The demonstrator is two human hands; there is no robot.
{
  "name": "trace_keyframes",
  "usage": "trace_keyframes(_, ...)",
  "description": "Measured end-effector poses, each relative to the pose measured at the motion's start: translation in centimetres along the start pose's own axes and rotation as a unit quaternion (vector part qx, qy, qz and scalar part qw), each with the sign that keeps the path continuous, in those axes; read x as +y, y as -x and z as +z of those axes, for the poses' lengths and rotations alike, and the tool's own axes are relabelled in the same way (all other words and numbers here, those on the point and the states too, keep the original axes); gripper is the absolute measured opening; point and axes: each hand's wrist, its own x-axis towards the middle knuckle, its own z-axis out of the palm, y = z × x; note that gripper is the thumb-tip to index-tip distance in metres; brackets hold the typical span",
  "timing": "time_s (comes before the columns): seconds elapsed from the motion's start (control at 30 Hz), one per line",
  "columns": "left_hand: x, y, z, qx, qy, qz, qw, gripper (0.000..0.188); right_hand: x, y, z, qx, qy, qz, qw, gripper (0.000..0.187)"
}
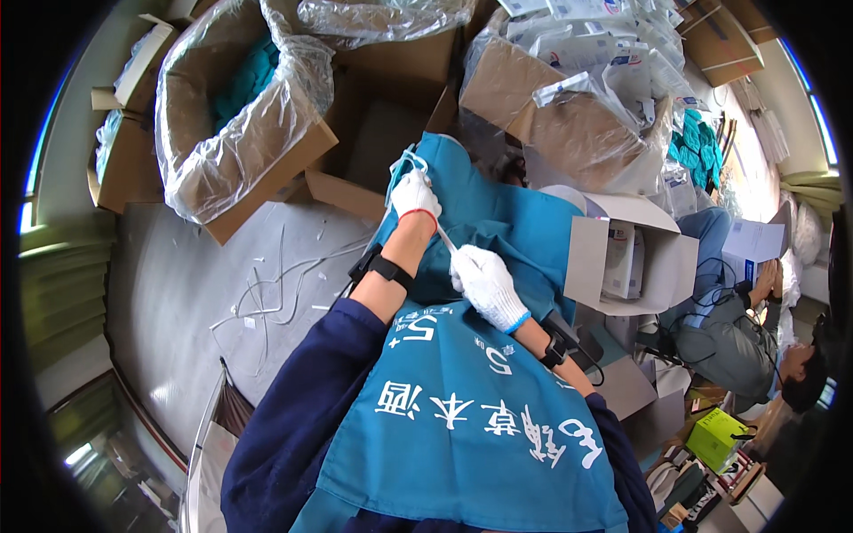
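My left hand (415, 194), in a white knit glove, is closed on a pale blue looped cord (409, 160) beside the raised teal cloth over my lap. A thin whitish strip (445, 238) spans the gap between my two hands. Its lower end meets my right hand (484, 282), also gloved in white, with the fingers curled closed around it. Whether the strip and the looped cord are one piece, I cannot tell. A teal apron (462, 373) with white lettering covers my front and knees.
A plastic-lined carton (249, 169) holds teal items; an open carton (382, 115) adjoins it. White packets (613, 53) overflow another box. A white carton (631, 253) stands open by my right knee. Another person (729, 346) sits at right. Loose strips (258, 306) litter the floor.
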Motion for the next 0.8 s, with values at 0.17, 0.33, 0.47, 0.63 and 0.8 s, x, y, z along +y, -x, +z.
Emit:
trace_keyframes(0.17, -0.1, 0.2, 0.3, 0.028, -0.002, 0.0, 1.0, 0.024, 1.1, 0.0, -0.1, 0.001, 0.011, 0.001, 1.0, 0.028)
trace_keyframes(0.33, 0.1, 0.4, 0.6, 0.041, 0.016, -0.017, 0.999, 0.023, 0.8, 0.4, -0.4, 0.002, 0.008, 0.011, 1.0, 0.029)
trace_keyframes(0.47, -3.1, -5.4, -2.2, 0.02, -0.195, 0.097, 0.976, 0.02, 0.6, 1.1, -0.2, -0.018, -0.042, 0.015, 0.999, 0.028)
trace_keyframes(0.63, -5.4, -6.8, -1.5, 0.052, -0.29, 0.114, 0.949, 0.024, 0.8, 2.2, -0.7, -0.009, -0.101, 0.041, 0.994, 0.026)
trace_keyframes(0.8, -5.8, -7.7, -1.5, 0.027, -0.238, 0.101, 0.966, 0.026, 1.4, 3.0, -0.7, 0.007, -0.093, 0.026, 0.995, 0.026)
